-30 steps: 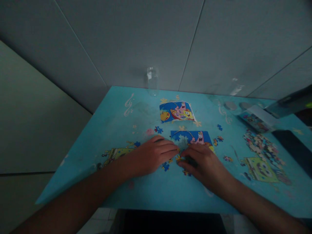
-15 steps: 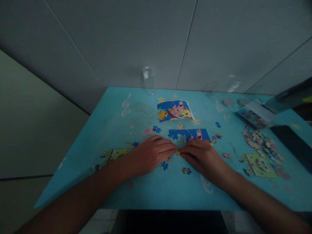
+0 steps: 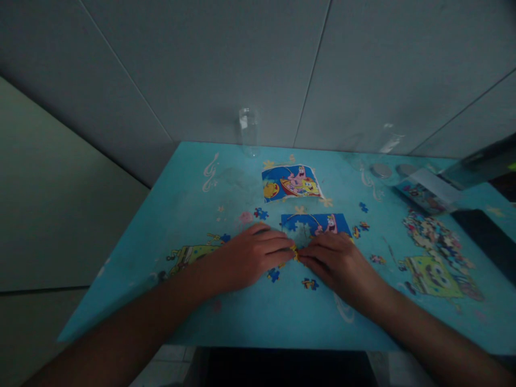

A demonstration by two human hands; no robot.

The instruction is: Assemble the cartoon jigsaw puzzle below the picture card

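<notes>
Fingertips of both hands are brought close together at a small yellow jigsaw piece [image 3: 296,253], low on the near side of the partly assembled jigsaw puzzle [image 3: 339,221]. The right hand [image 3: 335,255] has its thumb and fingers narrowed on the piece. The left hand [image 3: 258,251] lies palm down, fingers together, tips at the piece's left side; whether they grip it cannot be told. Nearer the person, a blue jigsaw piece [image 3: 273,274] and a multicoloured jigsaw piece [image 3: 310,284] lie loose. Beyond the puzzle lies a printed cartoon picture [image 3: 291,183]; behind it, a clear jar [image 3: 249,134] stands upright near the wall. A heap of jigsaw pieces [image 3: 433,236] occupies the right of the turquoise table [image 3: 258,322].
</notes>
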